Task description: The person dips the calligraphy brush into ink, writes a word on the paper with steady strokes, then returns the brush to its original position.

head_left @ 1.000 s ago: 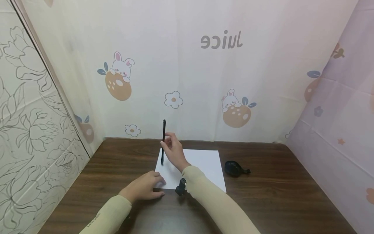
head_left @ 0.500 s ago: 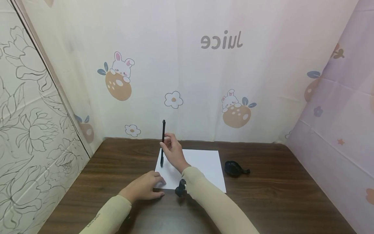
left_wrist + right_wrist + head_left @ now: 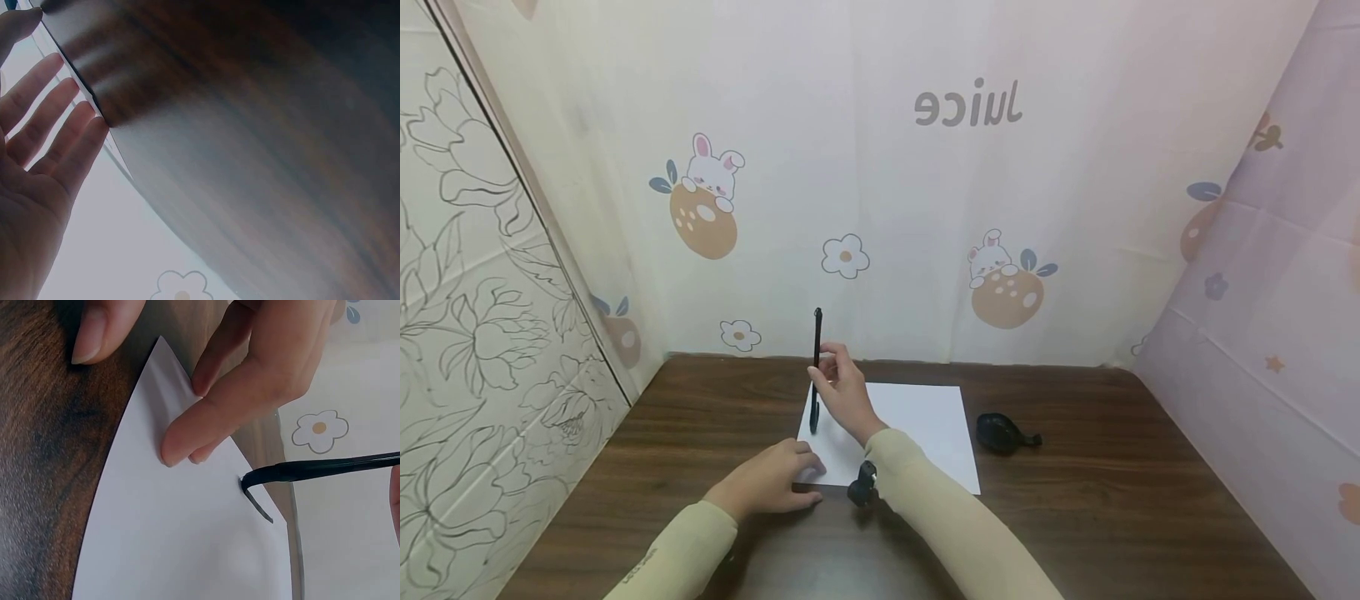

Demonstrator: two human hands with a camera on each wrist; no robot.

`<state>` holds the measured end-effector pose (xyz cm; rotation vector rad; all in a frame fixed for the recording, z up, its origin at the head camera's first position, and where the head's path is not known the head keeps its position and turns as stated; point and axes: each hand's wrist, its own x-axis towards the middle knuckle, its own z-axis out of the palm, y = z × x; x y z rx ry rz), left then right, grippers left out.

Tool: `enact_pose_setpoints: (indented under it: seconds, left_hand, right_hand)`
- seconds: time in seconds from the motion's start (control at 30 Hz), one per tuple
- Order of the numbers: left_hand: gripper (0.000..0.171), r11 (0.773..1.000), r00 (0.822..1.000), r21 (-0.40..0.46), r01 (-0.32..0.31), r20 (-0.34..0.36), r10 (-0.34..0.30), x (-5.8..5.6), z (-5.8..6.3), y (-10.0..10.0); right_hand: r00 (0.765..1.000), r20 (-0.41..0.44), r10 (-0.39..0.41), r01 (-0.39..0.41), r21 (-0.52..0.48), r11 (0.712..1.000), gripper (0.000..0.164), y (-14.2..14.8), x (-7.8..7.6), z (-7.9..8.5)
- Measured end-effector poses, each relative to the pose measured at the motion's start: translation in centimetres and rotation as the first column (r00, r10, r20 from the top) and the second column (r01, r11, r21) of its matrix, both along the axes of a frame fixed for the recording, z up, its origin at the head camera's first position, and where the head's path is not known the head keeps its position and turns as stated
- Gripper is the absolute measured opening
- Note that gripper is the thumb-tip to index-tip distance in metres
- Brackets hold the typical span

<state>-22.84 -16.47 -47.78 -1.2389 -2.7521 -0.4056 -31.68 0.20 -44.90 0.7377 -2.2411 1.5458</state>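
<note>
Right hand (image 3: pixel 847 392) pinches brush (image 3: pixel 322 467), touching paper (image 3: pixel 917 425) at nine o'clock, by a short black stroke (image 3: pixel 258 505). Left hand (image 3: pixel 775 477) rests unclenched at eight. Likely mid-stroke; continuing calls for light, steady pressure.

Dark wood-grain table (image 3: pixel 1112 500): white paper sheet (image 3: pixel 917 417) laid flat, black rounded object (image 3: pixel 998 432) placed near its right edge.
</note>
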Motion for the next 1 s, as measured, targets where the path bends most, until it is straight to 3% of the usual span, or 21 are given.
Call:
enact_pose_setpoints:
  seconds: [0.63,1.0]
  left_hand:
    - [0.031,1.000,1.000,-0.001,-0.009,0.006,0.009,0.22,0.14,0.04]
    - [0.030,0.999,0.998,-0.016,-0.031,0.048,0.032,0.09,0.08,0.05]
  right_hand:
    - [0.999,-0.011,0.030,-0.030,-0.006,1.000,0.036,0.20,0.24,-0.06]
    - [1.000,-0.011,-0.013,0.013,-0.030,0.999,0.036,0.52,-0.13,0.69]
